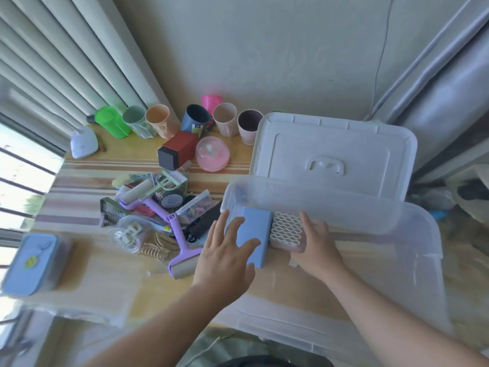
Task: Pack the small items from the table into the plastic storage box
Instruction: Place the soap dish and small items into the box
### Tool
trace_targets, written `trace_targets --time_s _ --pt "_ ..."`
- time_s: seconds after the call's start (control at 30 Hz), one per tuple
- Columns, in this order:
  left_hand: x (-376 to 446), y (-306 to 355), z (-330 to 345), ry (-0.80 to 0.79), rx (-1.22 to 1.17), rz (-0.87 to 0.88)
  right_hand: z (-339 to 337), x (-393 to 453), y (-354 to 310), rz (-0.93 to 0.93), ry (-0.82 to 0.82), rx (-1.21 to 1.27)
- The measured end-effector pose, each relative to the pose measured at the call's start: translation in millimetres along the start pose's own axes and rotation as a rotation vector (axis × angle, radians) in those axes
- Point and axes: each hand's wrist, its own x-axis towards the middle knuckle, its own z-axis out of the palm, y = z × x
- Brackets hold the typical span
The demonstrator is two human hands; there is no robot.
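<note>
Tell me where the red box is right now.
In the head view the red box lies on its side at the back of the table, left of centre, just left of the pink dome and in front of the cups.
</note>
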Motion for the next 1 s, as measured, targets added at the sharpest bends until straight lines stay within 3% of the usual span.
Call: trace_targets --time_s 0.13,0.2,0.27,0.33,0.43,0.5,0.6,0.67,0.77,0.9,1.0 --pt "0.9 -39.8 -15.7 0.283 -0.294 -0.048 -6.4 -12.5 -29.9 -0.221 0.254 -0.136" --pt "0.4 -81.3 -15.7 0.353 -0.359 -0.178 -8.9 -17.8 -64.3 -0.338 0.367 -0.123" --pt "-2.7 -135.3 -6.1 0.311 -0.338 -0.363 -10.1 -22.4 -112.7 -0.476 0.428 -0.084" --pt "-10.6 -187.5 4.9 0.169 -0.267 -0.529 -1.6 -27.4 -167.5 -0.635 0.441 -0.034" --pt "-32.6 -248.6 9.3 -0.078 -0.189 -0.637 38.0 -31.2 -240.4 -0.769 0.339 0.010" --pt "-52.6 -280.8 14.0 -0.189 -0.154 -0.625 73.2 -30.4 -277.4 -0.691 0.136 -0.049" --pt "-73.1 -313.6 29.6 -0.315 -0.213 -0.600 124.7 -22.6 -303.4 -0.379 -0.219 -0.293" --pt "-78.2 -324.5 44.8 -0.313 -0.355 -0.576 152.0 -19.9 -301.6 -0.203 -0.326 -0.393" --pt "-73.9 -323.7 60.0 -0.201 -0.482 -0.596 180.4 -20.4 -292.0 -0.116 -0.286 -0.435" --pt "-66.2 -312.2 53.6 -0.016 -0.443 -0.669 193.8 -17.6 -294.4 -0.070 -0.215 -0.411" --pt "-69.4 -309.5 34.9 0.046 -0.470 -0.607 191.9 -13.0 -304.1 -0.128 -0.100 -0.379"
